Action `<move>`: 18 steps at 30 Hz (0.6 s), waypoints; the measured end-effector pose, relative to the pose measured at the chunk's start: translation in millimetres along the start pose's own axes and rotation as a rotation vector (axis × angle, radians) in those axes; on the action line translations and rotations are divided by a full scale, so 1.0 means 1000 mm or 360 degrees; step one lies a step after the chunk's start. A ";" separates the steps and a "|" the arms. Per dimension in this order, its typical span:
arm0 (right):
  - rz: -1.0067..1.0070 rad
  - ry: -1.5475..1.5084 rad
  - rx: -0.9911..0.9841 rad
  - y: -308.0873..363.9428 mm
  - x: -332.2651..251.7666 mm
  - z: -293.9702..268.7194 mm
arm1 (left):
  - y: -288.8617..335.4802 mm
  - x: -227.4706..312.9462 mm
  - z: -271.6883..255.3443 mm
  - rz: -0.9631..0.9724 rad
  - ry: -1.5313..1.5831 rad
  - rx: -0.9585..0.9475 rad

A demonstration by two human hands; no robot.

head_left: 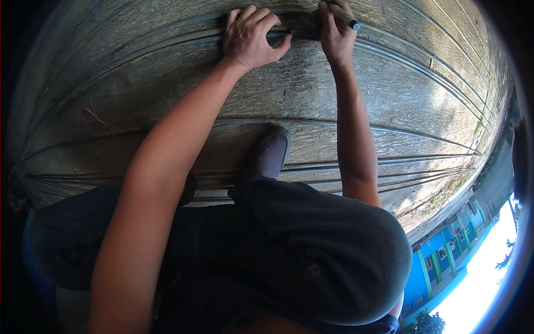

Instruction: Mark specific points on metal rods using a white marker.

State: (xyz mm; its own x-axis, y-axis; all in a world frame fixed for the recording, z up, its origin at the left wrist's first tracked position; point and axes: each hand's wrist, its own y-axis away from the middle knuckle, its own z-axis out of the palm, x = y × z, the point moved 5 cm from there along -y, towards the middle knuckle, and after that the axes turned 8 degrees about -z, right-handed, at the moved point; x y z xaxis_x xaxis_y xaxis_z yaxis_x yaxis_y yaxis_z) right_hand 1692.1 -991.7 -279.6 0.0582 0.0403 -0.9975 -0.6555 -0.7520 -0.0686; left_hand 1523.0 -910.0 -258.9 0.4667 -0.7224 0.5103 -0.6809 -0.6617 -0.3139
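Long thin metal bars (189,38) run side by side across the grey concrete floor in front of me. My left hand (253,38) lies over them, its fingers bent across the far side and its thumb apart on the near side. The palm hides the stretch of bar beneath it. To its right, my right hand (336,36) pinches a marker (346,16) with a tan barrel and a dark end, held slantwise over the same bars. Its other end is hidden by the fingers.
More metal bars (411,131) lie across the floor nearer to me, by my dark shoe (272,151). A reddish tangle of string (97,118) is on the floor at left. My bent knee (356,261) fills the lower right. Beyond stands a blue building (439,256).
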 end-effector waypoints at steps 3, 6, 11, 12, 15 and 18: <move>-0.0490 0.0703 -0.0144 0.013 -0.030 -0.018 | 0.001 -0.003 0.002 -0.0007 -0.0005 -0.0006; -0.0649 0.0928 -0.0302 0.028 -0.040 -0.026 | 0.003 -0.004 0.004 -0.0010 -0.0033 -0.0033; -0.0853 0.1179 -0.0369 0.044 -0.041 -0.023 | 0.003 -0.003 0.002 -0.0001 -0.0052 -0.0025; -0.0885 0.1191 -0.0352 0.045 -0.041 -0.023 | 0.003 -0.003 0.002 -0.0005 -0.0006 -0.0022; -0.0846 0.1178 -0.0428 0.042 -0.040 -0.024 | 0.003 -0.005 -0.003 0.0040 0.0112 0.0013; -0.0803 0.1160 -0.0450 0.036 -0.041 -0.025 | 0.008 -0.013 -0.015 0.0019 0.0247 0.0040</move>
State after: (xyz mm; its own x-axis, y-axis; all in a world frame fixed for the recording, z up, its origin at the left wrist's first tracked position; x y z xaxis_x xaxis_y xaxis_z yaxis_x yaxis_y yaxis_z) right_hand 1685.0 -1036.4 -240.7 0.8078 0.0549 -0.5869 -0.2216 -0.8944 -0.3886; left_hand 1503.2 -902.9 -256.4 0.3648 -0.6917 0.6233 -0.6704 -0.6597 -0.3397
